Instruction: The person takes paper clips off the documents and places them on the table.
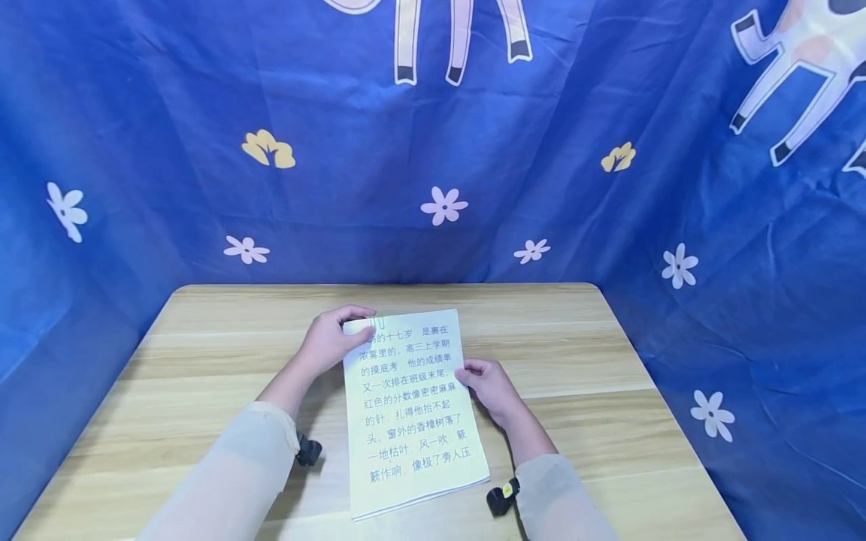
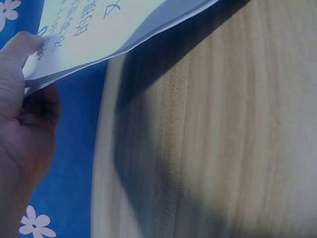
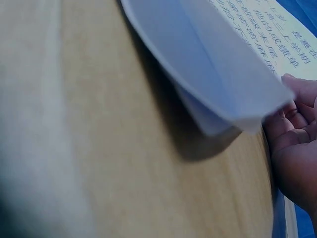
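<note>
A stack of white sheets [image 1: 413, 417] printed with large Chinese characters is held above the table in the head view, tilted slightly. At its top left edge sits a paper clip [image 1: 381, 323]. My left hand [image 1: 328, 342] pinches the top left corner beside the clip, thumb on the printed face and fingers behind. My right hand [image 1: 492, 387] grips the right edge around its upper middle, thumb on the front. In the right wrist view the lower part of the sheets [image 3: 223, 74] bends, showing layered edges. The left wrist view shows the sheets' side edge [image 2: 133, 47] lifted, casting a shadow.
The wooden table [image 1: 568, 330] has rounded far corners. Blue curtains [image 1: 338, 203] printed with flowers and cows stand behind it and along both sides. A small black camera is strapped at each wrist, the left one [image 1: 309, 451] and the right one [image 1: 501, 499].
</note>
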The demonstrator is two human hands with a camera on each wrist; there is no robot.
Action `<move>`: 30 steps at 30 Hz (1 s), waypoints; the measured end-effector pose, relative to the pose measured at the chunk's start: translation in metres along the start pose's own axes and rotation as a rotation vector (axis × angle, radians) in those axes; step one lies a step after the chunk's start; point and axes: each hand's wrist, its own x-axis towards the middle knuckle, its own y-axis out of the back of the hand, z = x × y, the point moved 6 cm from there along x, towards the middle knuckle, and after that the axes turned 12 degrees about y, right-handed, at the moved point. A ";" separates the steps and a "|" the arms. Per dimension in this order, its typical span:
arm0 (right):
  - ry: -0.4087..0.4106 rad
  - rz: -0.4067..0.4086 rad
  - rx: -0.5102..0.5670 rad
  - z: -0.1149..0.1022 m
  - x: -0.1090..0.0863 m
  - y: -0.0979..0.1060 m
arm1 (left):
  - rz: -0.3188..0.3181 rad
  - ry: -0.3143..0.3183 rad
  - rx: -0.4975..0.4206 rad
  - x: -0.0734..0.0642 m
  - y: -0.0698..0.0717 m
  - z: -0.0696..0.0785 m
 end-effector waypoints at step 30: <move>-0.009 0.025 -0.016 0.001 -0.002 0.003 | 0.091 -0.037 0.032 -0.014 0.046 -0.032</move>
